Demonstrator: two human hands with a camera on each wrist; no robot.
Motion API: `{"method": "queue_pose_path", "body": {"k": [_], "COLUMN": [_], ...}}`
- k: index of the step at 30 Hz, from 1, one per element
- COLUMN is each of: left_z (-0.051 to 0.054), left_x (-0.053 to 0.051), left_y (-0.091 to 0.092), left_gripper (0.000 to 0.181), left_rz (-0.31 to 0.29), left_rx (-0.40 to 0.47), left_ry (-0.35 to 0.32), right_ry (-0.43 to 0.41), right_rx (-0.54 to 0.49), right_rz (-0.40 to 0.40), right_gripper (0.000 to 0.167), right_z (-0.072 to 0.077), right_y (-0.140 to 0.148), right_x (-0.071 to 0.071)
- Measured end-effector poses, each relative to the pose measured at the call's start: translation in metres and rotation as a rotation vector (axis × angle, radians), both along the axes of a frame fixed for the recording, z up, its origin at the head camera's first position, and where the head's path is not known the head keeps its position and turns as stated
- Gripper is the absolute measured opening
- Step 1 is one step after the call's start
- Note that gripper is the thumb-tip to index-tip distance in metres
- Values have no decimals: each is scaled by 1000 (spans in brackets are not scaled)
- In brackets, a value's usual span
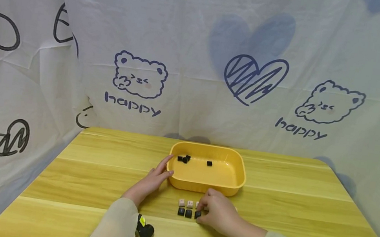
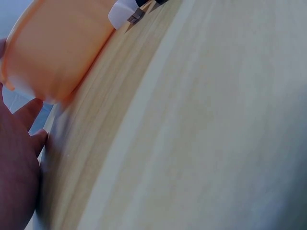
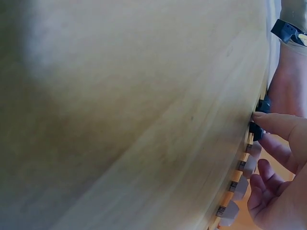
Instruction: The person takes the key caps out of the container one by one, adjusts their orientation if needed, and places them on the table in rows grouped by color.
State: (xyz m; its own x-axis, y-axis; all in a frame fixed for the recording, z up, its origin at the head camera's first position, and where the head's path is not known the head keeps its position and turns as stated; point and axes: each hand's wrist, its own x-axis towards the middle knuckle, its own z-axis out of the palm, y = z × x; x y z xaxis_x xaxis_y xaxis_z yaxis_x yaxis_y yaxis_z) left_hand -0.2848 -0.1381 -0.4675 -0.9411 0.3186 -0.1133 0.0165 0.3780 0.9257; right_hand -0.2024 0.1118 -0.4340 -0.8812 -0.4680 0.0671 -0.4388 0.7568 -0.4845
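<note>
Nearest, sleeves [image 1: 114, 224]: two, both pale, one on each forearm.
Wrist device [image 1: 145, 231]: one, black, seen at the left wrist.
Right hand [image 1: 219, 213]: one, its thumb and finger brought close together, pinching the black keycap at the right end of those visible.
Black keycaps [image 1: 188, 213]: three visible, in one row on the table [image 1: 64, 217]; whether the hand hides more, I cannot tell.
Pale keycaps [image 1: 189, 204]: at least four, in a row just behind the black ones; the right hand covers part of this row.
Left hand [image 1: 150, 183]: one, fingers spread apart, touching the left end of the tray.
Tray [image 1: 203, 187]: one, yellow, standing behind both rows.
Small black pieces [image 1: 209, 163]: four inside the tray, three grouped at left, one apart.
Cloth [image 1: 191, 107]: behind the table, with two bear drawings and twice the word "happy".
</note>
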Motion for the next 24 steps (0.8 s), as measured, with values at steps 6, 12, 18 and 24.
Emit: {"method": "queue_pose_path", "body": {"k": [6,12,18,24], "left_z": [-1,-2,-1,-2], "left_x": [0,-1,-2,-2], "left_y": [0,0,2,0], "left_gripper": [62,61,61,60], "left_rz": [-4,-4,-3,-1], "left_rx": [6,10,0,-1], "left_ry": [2,-4,1,0], "right_ry": [30,35,67,5], "right_rx": [14,-9,-41,-222], "right_rz": [0,-20,-2,23], "right_gripper": [20,20,18,16], "right_z": [-1,5,15,16], "right_y": [0,4,12,25], "right_x": [1,1,1,-8]}}
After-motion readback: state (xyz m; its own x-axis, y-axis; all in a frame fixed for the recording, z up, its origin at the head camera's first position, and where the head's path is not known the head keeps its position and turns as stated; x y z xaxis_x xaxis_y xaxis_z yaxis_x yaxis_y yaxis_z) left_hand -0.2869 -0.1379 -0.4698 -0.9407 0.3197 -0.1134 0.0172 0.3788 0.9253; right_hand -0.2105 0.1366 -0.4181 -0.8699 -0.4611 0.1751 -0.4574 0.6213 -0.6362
